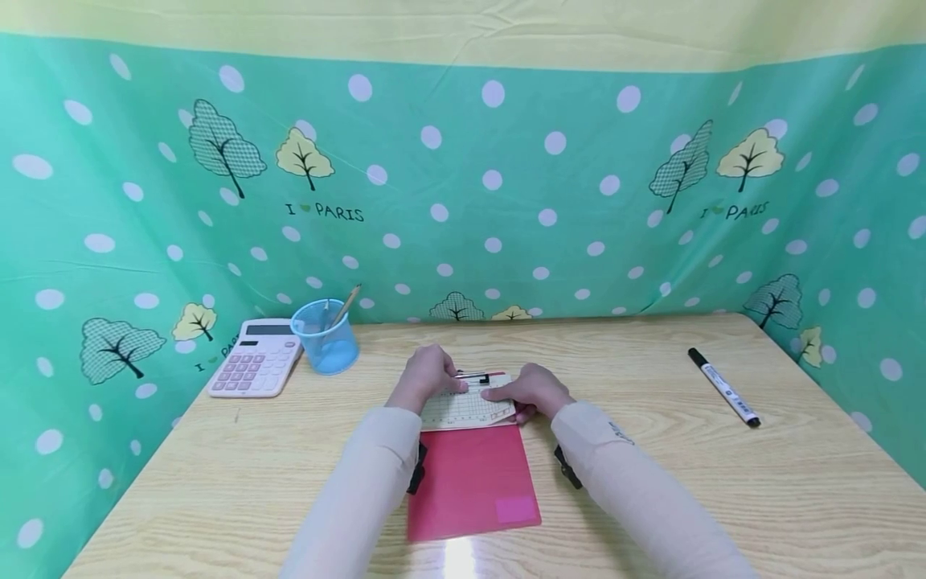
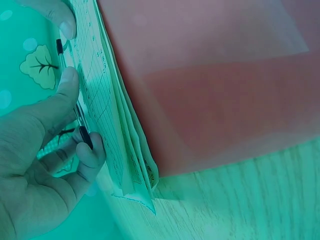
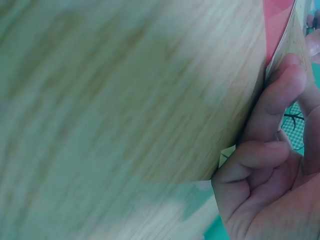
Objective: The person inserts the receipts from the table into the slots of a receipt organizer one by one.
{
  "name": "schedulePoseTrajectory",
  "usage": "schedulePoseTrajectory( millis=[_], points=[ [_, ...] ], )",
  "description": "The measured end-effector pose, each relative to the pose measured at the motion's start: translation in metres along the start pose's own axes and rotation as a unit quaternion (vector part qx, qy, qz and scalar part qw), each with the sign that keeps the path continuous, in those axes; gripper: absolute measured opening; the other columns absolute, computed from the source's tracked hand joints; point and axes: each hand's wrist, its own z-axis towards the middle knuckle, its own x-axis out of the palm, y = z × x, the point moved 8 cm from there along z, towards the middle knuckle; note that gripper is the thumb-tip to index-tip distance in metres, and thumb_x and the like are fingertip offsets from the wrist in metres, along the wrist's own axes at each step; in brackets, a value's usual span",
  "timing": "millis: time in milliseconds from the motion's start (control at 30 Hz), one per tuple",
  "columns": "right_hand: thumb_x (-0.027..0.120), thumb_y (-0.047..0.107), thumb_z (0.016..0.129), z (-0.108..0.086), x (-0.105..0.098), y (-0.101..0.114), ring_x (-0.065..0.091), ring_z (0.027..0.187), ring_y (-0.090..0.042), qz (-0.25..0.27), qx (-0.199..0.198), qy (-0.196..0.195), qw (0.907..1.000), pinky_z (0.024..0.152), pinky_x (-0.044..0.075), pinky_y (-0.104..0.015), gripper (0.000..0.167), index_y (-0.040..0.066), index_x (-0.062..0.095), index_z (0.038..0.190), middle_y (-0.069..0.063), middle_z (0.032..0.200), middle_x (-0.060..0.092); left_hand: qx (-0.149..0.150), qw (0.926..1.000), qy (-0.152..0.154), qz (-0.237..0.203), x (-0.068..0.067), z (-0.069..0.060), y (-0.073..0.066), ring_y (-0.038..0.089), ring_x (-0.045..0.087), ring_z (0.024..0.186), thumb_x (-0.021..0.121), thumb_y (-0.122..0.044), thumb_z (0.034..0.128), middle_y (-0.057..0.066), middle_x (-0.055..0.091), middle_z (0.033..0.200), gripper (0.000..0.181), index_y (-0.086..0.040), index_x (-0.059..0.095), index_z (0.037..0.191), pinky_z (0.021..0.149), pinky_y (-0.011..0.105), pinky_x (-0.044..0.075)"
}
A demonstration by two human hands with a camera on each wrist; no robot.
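Note:
A red folder (image 1: 470,474) lies on the table with a stack of printed paper slips (image 1: 456,413) across its far end. Along that end runs a thin metal clip (image 1: 472,375) with black ends. My left hand (image 1: 425,376) pinches the clip, its thumb along the bar and its fingers bent round one black end (image 2: 86,136). On the other side my right hand (image 1: 537,389) grips the slips' right edge, thumb on top and fingers underneath. Loose slip edges (image 2: 132,135) fan apart in the left wrist view.
At the back left stand a pink calculator (image 1: 249,366) and a blue mesh pen cup (image 1: 331,352) holding a pencil (image 1: 347,304). A black-and-white marker (image 1: 723,388) lies on the right of the wooden table (image 1: 637,354). A green patterned curtain (image 1: 463,193) hangs behind.

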Motion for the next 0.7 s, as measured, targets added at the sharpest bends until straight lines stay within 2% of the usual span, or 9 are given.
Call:
schedulePoseTrajectory(
  millis=[267,433,567,700],
  points=[
    [0.086,0.037,0.082,-0.0005,-0.0009,0.0002,0.052,0.039,-0.008,0.002,-0.002,-0.002,1.0000,0.050,0.050,-0.022,0.051,0.015,0.049,0.057,0.001,0.048,0.049,0.005,1.0000,-0.006,0.004,-0.0013,-0.0022,-0.0017,0.017,0.055,0.077,0.090,-0.017,0.0783,0.002,0.067,0.077,0.020,-0.004,0.075,0.074,0.075,0.034,0.050],
    [0.086,0.033,0.084,-0.0028,-0.0003,0.0002,0.052,0.039,-0.008,0.026,-0.011,0.009,0.9995,0.046,0.048,-0.019,0.045,0.010,0.055,0.060,-0.001,0.050,0.054,0.007,0.9999,-0.008,0.001,-0.0003,-0.0018,-0.0016,0.016,0.053,0.075,0.090,-0.017,0.0780,0.001,0.066,0.075,0.021,-0.004,0.075,0.073,0.074,0.033,0.049],
    [0.084,0.029,0.086,-0.0051,-0.0004,-0.0016,0.052,0.040,-0.007,0.026,-0.016,0.022,0.9993,0.044,0.043,-0.017,0.038,0.004,0.063,0.066,-0.002,0.051,0.057,0.009,0.9999,-0.011,-0.002,0.0009,-0.0010,-0.0005,0.016,0.053,0.074,0.091,-0.016,0.0770,0.000,0.065,0.073,0.021,-0.005,0.074,0.071,0.073,0.033,0.049],
    [0.083,0.028,0.087,-0.0074,-0.0030,-0.0050,0.052,0.040,-0.007,0.003,-0.014,0.025,0.9996,0.045,0.043,-0.017,0.034,0.002,0.068,0.071,-0.002,0.054,0.061,0.007,0.9999,-0.012,-0.002,0.0018,-0.0009,0.0001,0.016,0.053,0.074,0.091,-0.016,0.0765,0.000,0.065,0.074,0.021,-0.005,0.074,0.071,0.074,0.033,0.049]
  ],
)
